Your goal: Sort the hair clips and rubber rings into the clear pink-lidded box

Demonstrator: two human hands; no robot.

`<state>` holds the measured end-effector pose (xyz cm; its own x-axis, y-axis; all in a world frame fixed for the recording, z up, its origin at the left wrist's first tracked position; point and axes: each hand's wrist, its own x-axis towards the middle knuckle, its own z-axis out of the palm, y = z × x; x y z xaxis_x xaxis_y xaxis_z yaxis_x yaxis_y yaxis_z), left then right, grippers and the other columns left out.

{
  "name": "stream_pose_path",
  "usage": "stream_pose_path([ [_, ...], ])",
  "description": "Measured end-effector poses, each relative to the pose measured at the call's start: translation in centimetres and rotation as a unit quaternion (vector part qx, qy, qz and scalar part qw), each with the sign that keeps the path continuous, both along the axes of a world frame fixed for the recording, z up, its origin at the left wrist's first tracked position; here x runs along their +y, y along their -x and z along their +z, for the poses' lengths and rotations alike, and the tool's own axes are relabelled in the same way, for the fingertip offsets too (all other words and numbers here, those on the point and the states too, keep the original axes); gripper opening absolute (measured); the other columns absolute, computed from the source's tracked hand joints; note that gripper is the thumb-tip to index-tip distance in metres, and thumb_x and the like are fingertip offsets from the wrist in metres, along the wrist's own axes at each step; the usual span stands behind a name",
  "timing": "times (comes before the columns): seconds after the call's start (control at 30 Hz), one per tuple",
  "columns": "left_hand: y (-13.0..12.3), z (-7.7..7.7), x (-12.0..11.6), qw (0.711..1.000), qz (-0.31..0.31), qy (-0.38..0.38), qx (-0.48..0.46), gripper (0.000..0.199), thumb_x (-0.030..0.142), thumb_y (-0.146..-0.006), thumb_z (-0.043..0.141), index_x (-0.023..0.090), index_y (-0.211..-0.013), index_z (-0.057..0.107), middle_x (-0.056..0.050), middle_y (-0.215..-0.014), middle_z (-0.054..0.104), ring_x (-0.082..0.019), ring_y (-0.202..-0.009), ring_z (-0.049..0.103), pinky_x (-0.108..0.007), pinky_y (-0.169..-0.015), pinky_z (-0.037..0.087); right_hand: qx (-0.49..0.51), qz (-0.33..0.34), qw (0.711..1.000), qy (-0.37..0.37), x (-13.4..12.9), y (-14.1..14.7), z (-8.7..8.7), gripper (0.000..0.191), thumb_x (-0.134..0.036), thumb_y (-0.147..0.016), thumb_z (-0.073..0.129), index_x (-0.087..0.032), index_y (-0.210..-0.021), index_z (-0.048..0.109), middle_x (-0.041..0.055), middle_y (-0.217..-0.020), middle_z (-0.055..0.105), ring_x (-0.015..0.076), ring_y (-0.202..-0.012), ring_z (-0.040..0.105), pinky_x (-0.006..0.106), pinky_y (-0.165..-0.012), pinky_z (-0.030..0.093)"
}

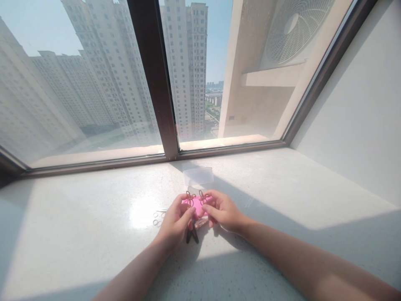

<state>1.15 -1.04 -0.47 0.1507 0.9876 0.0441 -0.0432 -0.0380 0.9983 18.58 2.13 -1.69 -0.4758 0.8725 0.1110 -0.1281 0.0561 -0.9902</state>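
My left hand is closed, pinching a brown looped wire piece between thumb and fingers. A similar brown looped wire piece is pinched in my right hand, close beside the first. The loops stand up above the fingertips; whether the two pieces are joined is too small to tell. Behind and below them lies a bright pink thing, partly covered by my fingers. Under my left hand, two black handles of a tool stick out, its head hidden. A small copper-coloured thing rests between my hands.
Small metal scissors lie left of my left hand. A translucent plastic box stands behind my hands, near the window frame. The pale speckled sill meets a white wall on the right.
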Motion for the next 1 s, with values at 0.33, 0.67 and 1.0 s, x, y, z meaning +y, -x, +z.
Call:
stream_pose_path([
  [0.33, -0.18, -0.26, 0.05, 1.000, 0.004, 0.003, -0.009, 0.033, 0.036, -0.084, 0.062, 0.018, -0.108, 0.048, 0.002, -0.060, 0.061, -0.010, -0.046, 0.050, -0.020, -0.046, 0.037, -0.002, 0.002, 1.000, -0.005, -0.03, -0.02, -0.02, 0.029, -0.032, -0.085, 0.061, -0.015, -0.107, 0.056, 0.0033, -0.074, 0.068, 0.0084, -0.043, 0.057, 0.019, -0.039, 0.046],
  [0.67, -0.12, -0.05, -0.05, 1.000, 0.005, 0.008, -0.024, 0.033, 0.037, -0.083, 0.065, 0.019, -0.105, 0.049, 0.002, -0.060, 0.061, -0.010, -0.046, 0.051, -0.021, -0.046, 0.037, 0.006, 0.006, 1.000, -0.002, -0.05, -0.02, 0.02, 0.027, -0.031, -0.085, 0.061, -0.015, -0.107, 0.056, 0.0027, -0.073, 0.067, 0.0082, -0.044, 0.057, 0.019, -0.040, 0.046],
  [1.0, -0.04, -0.23, 0.03, 1.000, -0.002, -0.015, -0.021, 0.026, 0.035, -0.086, 0.061, 0.018, -0.104, 0.052, 0.001, -0.064, 0.061, -0.011, -0.051, 0.050, -0.022, -0.050, 0.039, 0.017, 0.010, 1.000, 0.019, -0.49, 0.12, 0.11, 0.028, -0.032, -0.083, 0.063, -0.015, -0.106, 0.059, 0.0022, -0.072, 0.066, 0.0095, -0.049, 0.059, 0.019, -0.043, 0.047],
])
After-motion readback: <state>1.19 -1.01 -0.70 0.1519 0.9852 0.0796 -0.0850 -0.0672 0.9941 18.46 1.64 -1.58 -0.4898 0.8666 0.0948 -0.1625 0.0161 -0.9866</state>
